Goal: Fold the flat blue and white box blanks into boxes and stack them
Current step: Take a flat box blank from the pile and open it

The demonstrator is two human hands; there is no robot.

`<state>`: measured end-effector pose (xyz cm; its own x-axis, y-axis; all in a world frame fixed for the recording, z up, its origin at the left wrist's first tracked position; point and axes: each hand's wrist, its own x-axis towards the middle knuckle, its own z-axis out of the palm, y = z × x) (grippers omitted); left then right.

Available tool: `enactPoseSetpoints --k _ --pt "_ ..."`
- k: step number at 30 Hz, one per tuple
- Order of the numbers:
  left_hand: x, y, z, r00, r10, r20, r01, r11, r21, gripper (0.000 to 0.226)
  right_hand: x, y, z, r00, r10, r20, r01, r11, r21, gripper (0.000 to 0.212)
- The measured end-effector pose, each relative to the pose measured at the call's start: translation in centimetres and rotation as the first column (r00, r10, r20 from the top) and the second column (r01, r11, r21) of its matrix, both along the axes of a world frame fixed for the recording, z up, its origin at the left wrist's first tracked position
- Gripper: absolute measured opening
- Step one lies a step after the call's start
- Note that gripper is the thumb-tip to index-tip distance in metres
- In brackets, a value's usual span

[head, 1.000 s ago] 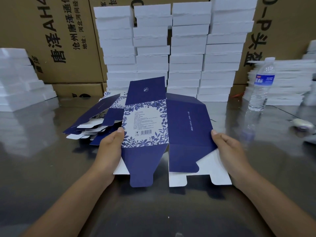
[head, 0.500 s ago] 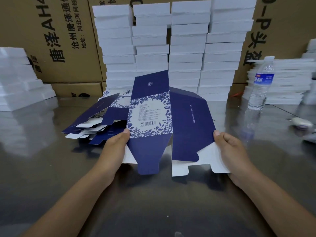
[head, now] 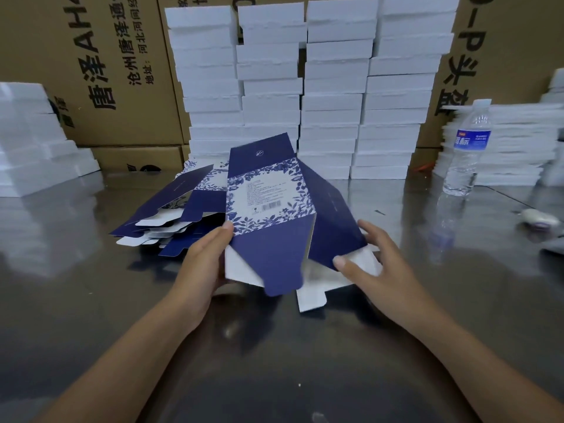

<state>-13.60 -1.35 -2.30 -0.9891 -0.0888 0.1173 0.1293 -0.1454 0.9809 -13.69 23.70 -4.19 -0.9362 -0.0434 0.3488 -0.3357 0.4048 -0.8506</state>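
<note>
left hand [head: 204, 270] pinches box blank [head: 268, 190] at its left edge, right hand [head: 381, 270] grips its navy right panel, likely to square it up; spare blanks [head: 164, 215] fanned just left for reach

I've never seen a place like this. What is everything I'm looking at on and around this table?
Box blank: one, blue and white with a leaf pattern, partly folded, held over the table's middle.
Pile of flat blanks: several, blue and white, on the table left of the held one.
White stacks: four tall columns behind, more at far left and far right.
Cartons: brown, printed, along the back.
Water bottle: one, clear with a blue label, upright at right.
Small white object: one, far right, too blurred to name.
Table: one, shiny grey metal.
Left hand: grips the held blank's left edge.
Right hand: holds its right panel.
</note>
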Motion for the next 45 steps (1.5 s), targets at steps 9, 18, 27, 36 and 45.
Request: enactPoseSetpoints --k 9,18,27,36,45 --pt "0.1 0.6 -0.6 0.958 -0.273 -0.088 0.262 0.958 -0.115 0.036 -0.4 -0.3 -0.6 1.0 -0.02 -0.014 0.022 0.995 0.093 0.058" --pt "1.1 1.1 -1.8 0.916 -0.386 -0.112 0.176 0.635 -0.752 0.095 -0.5 -0.1 -0.5 0.99 -0.102 -0.099 0.104 0.994 0.02 0.018" --pt "0.9 1.0 -1.1 0.955 -0.163 -0.248 -0.022 0.794 -0.608 0.095 0.4 -1.1 0.1 0.914 -0.146 -0.378 0.13 0.989 -0.067 0.046" --pt "0.8 0.9 -0.9 0.953 -0.043 -0.3 -0.141 0.813 -0.565 0.07 1.2 -1.8 0.4 0.909 -0.095 -0.405 0.084 0.995 -0.045 0.04" --pt "0.7 0.9 -1.0 0.936 0.065 -0.346 -0.268 0.768 -0.582 0.036 2.3 -2.3 0.9 0.895 -0.039 -0.445 0.055 0.998 0.024 0.049"
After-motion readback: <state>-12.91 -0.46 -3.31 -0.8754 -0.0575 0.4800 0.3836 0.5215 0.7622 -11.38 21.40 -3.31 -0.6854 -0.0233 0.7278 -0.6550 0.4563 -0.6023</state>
